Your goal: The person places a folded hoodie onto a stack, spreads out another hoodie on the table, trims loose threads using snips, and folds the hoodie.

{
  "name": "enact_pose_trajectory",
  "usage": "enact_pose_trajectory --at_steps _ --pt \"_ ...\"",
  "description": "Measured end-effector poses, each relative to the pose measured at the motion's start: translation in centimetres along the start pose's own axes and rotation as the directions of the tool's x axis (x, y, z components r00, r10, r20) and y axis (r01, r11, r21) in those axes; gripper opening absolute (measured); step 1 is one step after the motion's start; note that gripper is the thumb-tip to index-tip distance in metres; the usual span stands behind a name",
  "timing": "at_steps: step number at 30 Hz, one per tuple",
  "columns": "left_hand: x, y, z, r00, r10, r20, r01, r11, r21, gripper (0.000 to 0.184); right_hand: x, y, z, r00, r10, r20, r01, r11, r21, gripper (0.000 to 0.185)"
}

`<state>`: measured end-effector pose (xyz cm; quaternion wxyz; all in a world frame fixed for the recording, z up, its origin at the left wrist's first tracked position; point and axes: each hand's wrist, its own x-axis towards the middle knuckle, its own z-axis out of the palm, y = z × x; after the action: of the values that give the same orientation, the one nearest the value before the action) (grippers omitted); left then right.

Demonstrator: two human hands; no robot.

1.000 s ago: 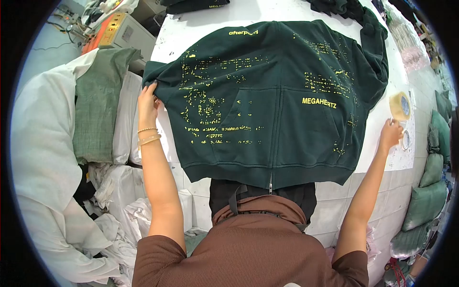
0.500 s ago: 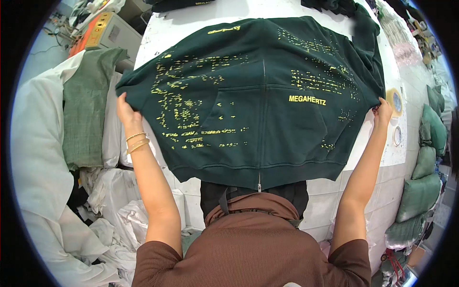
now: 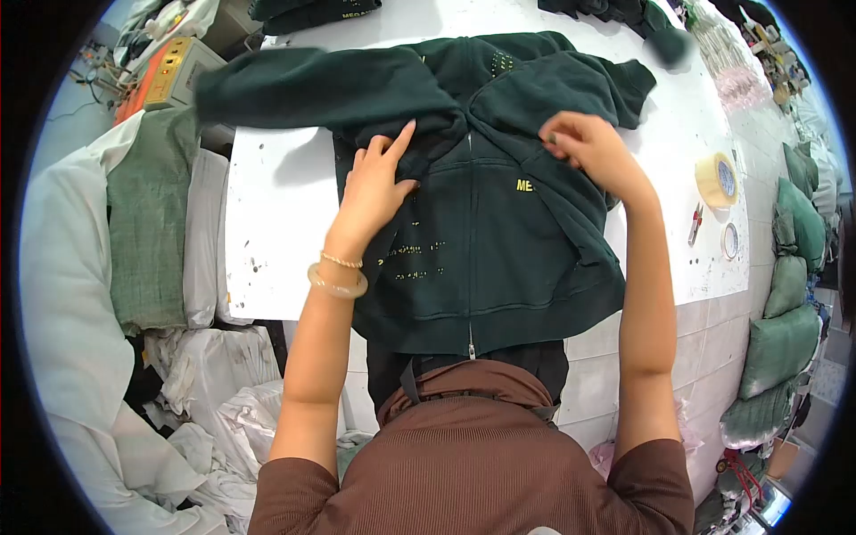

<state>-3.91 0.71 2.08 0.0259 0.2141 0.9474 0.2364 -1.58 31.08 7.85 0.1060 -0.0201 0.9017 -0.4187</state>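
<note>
Fingers of left hand (image 3: 370,192) spread apart over dark-green zip-front sweatshirt (image 3: 526,241), inturned sleeve (image 3: 357,85) seemingly steadied; right hand (image 3: 596,153) curled, grip undetermined.

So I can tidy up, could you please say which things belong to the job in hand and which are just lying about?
Job: dark green garment; perhaps the folded garments.
Apparently lying about: large tape roll, small roll, snips.

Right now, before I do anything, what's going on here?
Someone in a brown top is handling a dark green zip jacket on a white table. Its sides are folded inward, partly covering the yellow lettering. The left hand is spread on it; the right hand is curled over the other side, contact unclear. A tape roll lies to the right.
</note>
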Motion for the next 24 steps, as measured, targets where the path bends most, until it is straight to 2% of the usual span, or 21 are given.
enact_pose_trajectory --at_steps 1,2,3,4,6,7,8,9,11,13,14,15,16,17,18,19,20,21,24 --pt "-0.5 0.2 0.2 0.996 -0.085 -0.026 0.082 0.992 -0.097 0.073 -1.0 0.3 0.6 0.992 0.064 -0.110 -0.080 0.985 -0.152 0.017" --pt "-1.0 0.5 0.4 0.984 -0.172 -0.043 0.160 0.968 -0.193 0.068 -1.7 1.2 1.5 0.982 0.030 -0.186 -0.060 0.986 -0.157 0.017" --pt "-1.4 0.8 0.8 0.973 -0.191 -0.128 0.168 0.970 -0.174 0.053 -2.3 1.8 2.2 0.981 0.086 -0.174 -0.111 0.984 -0.141 0.018" --pt "-1.4 1.0 0.9 0.973 -0.191 -0.126 0.168 0.971 -0.173 0.053 -3.0 1.7 2.9 0.976 0.142 -0.163 -0.163 0.979 -0.124 0.020" --pt "-1.3 1.3 1.2 0.945 -0.320 -0.060 0.306 0.937 -0.168 0.044 -3.5 1.7 4.4 0.970 0.125 -0.208 -0.160 0.974 -0.160 0.023" --pt "-1.2 1.1 1.5 0.955 -0.273 -0.120 0.253 0.954 -0.159 0.034 -3.6 1.8 5.0 0.957 0.039 -0.286 -0.108 0.967 -0.230 0.023" --pt "-1.2 1.0 1.5 0.955 -0.269 -0.121 0.249 0.956 -0.158 0.034 -3.7 1.9 5.5 0.933 -0.053 -0.356 -0.062 0.951 -0.303 0.022" --pt "-1.2 0.9 1.5 0.949 -0.306 -0.071 0.292 0.942 -0.165 0.029 -3.6 1.9 5.7 0.943 -0.021 -0.332 -0.105 0.929 -0.354 0.021" --pt "-1.3 1.1 1.4 0.940 -0.341 -0.023 0.333 0.928 -0.170 0.025 -3.3 2.6 6.2 0.934 -0.059 -0.352 -0.078 0.929 -0.361 0.018" --pt "-1.9 1.7 1.2 0.913 -0.406 -0.027 0.345 0.807 -0.480 0.018 -3.4 2.5 6.1 0.924 -0.097 -0.371 -0.051 0.927 -0.371 0.016" --pt "-2.5 2.8 1.3 0.923 -0.375 -0.084 0.241 0.734 -0.635 0.017 -3.8 1.8 5.9 0.943 0.039 -0.331 -0.041 0.999 0.002 0.016" --pt "-3.3 4.4 1.5 0.924 -0.355 -0.144 0.125 0.634 -0.763 0.015 -4.2 1.3 5.9 0.959 0.151 -0.239 -0.052 0.926 0.374 0.016" --pt "-4.2 6.2 1.4 0.930 -0.347 -0.119 0.117 0.588 -0.800 0.016 -4.6 0.9 6.3 0.960 0.151 -0.236 -0.054 0.926 0.374 0.016" --pt "-5.0 8.3 1.0 0.940 -0.320 -0.120 0.090 0.569 -0.817 0.017 -5.0 0.5 6.9 0.975 0.164 -0.151 -0.014 0.719 0.695 0.017" --pt "-5.5 9.5 1.6 0.950 -0.300 -0.084 0.096 0.538 -0.837 0.018 -5.4 0.0 7.6 0.987 0.144 -0.068 0.004 0.405 0.914 0.019" --pt "-5.8 10.6 2.6 0.953 -0.293 -0.075 0.064 0.438 -0.897 0.018 -5.7 -1.0 8.3 0.989 0.146 -0.038 -0.004 0.275 0.961 0.015" --pt "-5.9 11.5 2.7 0.953 -0.287 -0.100 0.050 0.474 -0.879 0.018 -5.9 -1.1 8.8 0.993 0.118 0.006 -0.030 0.204 0.979 0.015" --pt "-6.0 12.0 3.0 0.954 -0.288 -0.079 0.053 0.423 -0.904 0.018 -6.1 -1.1 9.2 0.995 0.087 0.047 -0.058 0.132 0.989 0.016" --pt "-6.0 12.7 3.5 0.959 -0.263 -0.104 0.002 0.372 -0.928 0.019 -6.8 -0.4 9.8 0.996 0.032 0.082 -0.083 0.024 0.996 0.023"
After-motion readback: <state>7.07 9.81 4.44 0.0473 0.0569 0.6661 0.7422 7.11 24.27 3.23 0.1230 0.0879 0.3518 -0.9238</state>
